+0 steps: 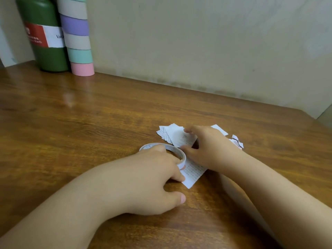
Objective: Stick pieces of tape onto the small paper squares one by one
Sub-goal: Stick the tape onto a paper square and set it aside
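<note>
My left hand (152,178) curls its fingers over the tape roll (172,150); my right hand (210,146) pinches a paper square (179,137) from the pile.

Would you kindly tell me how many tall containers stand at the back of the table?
2: a green bottle at far left, and a pastel-striped tube touching its right side.

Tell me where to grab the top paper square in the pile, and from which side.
Pinch the top paper square at its near corner, coming from the right, where the right hand already brackets it. It lies flat on the pile, so only an overhanging edge gives fingers purchase. The left hand holds the tape roll.
</note>
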Motion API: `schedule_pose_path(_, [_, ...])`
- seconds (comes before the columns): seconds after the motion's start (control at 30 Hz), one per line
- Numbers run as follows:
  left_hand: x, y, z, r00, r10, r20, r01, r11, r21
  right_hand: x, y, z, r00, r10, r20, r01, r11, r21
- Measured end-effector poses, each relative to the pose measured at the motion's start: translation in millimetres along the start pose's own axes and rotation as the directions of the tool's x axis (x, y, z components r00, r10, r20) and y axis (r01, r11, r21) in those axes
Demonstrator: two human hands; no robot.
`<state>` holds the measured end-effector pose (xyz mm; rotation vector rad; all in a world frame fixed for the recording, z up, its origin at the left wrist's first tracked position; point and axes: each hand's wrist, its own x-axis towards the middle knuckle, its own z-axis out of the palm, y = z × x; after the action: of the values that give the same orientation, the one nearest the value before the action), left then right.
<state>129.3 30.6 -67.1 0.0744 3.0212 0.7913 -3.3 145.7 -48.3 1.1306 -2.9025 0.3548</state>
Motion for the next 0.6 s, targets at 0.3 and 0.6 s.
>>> schedule_pose_path(0.3, [-2,5,-7,0.994,0.104,0.033,-0.106,0.992,0.073,7,8,-12,0.981,-0.085,-0.174,0.078,0.996,-0.043])
schedule_pose_path(0.6, [2,5,-18,0.982,0.106,-0.155,-0.084,0.986,0.146,-27,24,-45,0.885,0.320,-0.338,-0.027,0.760,0.650])
